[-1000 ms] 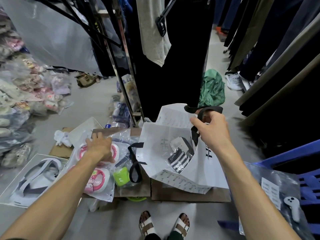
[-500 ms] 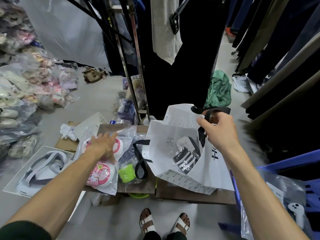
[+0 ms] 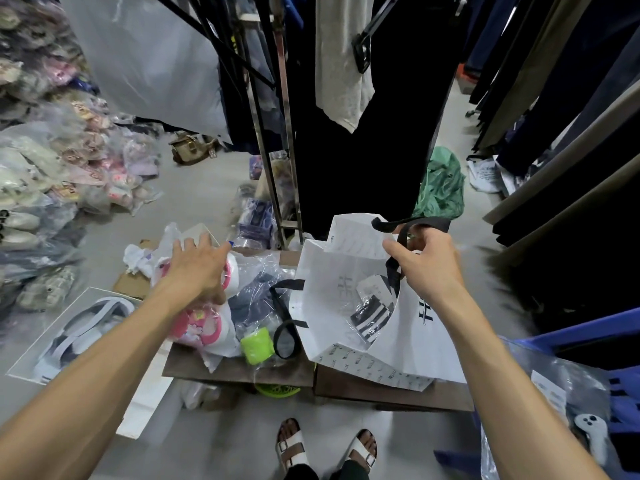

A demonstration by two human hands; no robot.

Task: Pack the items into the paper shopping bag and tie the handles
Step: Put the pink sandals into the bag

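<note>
A white paper shopping bag [image 3: 332,306] lies tilted open on a brown cardboard box [image 3: 391,393]. A black-and-white striped packet [image 3: 372,315] lies inside it. My right hand [image 3: 427,263] grips the bag's black handle [image 3: 412,225] and holds the mouth up. The second black handle [image 3: 285,323] hangs loose on the bag's left side. My left hand [image 3: 199,268] lies on a clear plastic packet of pink-and-white items [image 3: 202,329], fingers spread and thumb underneath. Beside it sit a dark blue bagged garment [image 3: 256,299] and a lime-green roll [image 3: 256,344].
A metal clothes rack [image 3: 273,133] with hanging dark garments stands just behind the box. Bagged goods [image 3: 52,161] pile up at the left. A flat packet [image 3: 69,334] lies on the floor at the left, a blue plastic crate [image 3: 595,341] at the right. My sandalled feet [image 3: 325,448] stand below.
My left hand has slid further up over the pink-and-white packet, which has lifted a little. The right hand keeps its hold on the handle.
</note>
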